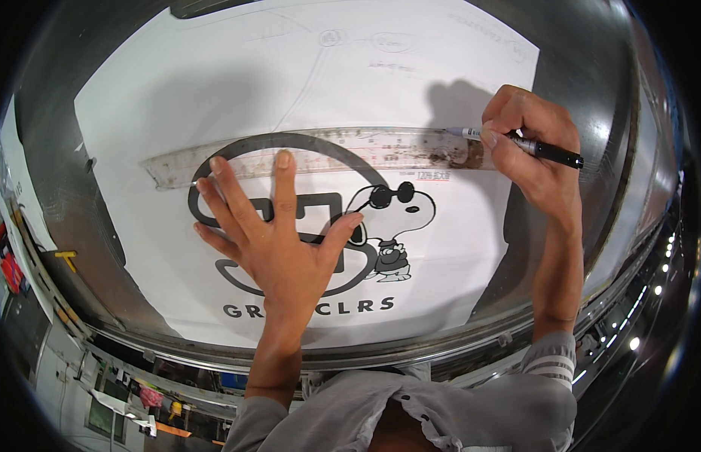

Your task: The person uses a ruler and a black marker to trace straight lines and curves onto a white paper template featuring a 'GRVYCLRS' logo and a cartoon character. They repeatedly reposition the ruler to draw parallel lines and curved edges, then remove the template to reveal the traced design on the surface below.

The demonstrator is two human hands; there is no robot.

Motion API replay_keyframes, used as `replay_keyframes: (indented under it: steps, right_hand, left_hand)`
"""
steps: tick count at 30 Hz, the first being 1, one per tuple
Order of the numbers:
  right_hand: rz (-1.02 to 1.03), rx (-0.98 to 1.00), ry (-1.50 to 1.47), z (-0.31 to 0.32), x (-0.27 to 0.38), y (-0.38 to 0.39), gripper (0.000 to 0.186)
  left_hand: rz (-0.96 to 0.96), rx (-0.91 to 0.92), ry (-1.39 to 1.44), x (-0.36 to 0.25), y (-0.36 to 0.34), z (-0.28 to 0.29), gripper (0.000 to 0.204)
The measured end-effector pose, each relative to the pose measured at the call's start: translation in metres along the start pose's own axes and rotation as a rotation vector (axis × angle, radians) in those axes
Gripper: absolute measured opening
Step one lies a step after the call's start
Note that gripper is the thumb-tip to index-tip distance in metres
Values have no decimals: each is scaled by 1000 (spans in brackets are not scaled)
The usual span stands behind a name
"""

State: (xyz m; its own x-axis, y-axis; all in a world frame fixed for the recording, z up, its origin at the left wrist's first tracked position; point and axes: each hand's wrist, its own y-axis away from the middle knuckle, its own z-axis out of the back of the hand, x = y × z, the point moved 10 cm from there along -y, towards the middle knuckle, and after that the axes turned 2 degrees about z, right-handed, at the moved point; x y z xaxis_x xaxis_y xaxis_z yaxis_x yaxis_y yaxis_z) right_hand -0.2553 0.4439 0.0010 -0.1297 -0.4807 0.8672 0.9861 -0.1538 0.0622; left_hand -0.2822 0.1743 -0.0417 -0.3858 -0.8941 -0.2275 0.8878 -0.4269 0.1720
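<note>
A large white sheet printed with a grey circular design, block letters and a cartoon dog in sunglasses lies before me. Across it rests a worn, stained clear ruler. My left hand is spread over the circular print, its longest fingertips pressing on the ruler. A black-and-white pen is gripped in my right hand, near the ruler's right end. Its tip meets the ruler's upper edge. Whether the tip touches the paper I cannot tell.
Beneath the sheet is a dark, shiny table with a metal front edge. Faint pencil marks show on the sheet's far part. A yellow-handled tool lies beyond the table's left side. Shelving with assorted items is below left.
</note>
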Motion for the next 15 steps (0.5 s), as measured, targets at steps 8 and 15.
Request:
replay_keyframes:
  steps: [8, 15]
  right_hand:
    - [-2, -37, -4, 14, -12, 11, 12]
    - [-3, -46, -30, 14, -18, 15, 10]
  left_hand:
    - [4, -33, -12, 2, 2, 1, 101]
    - [0, -73, -8, 4, 4, 2, 102]
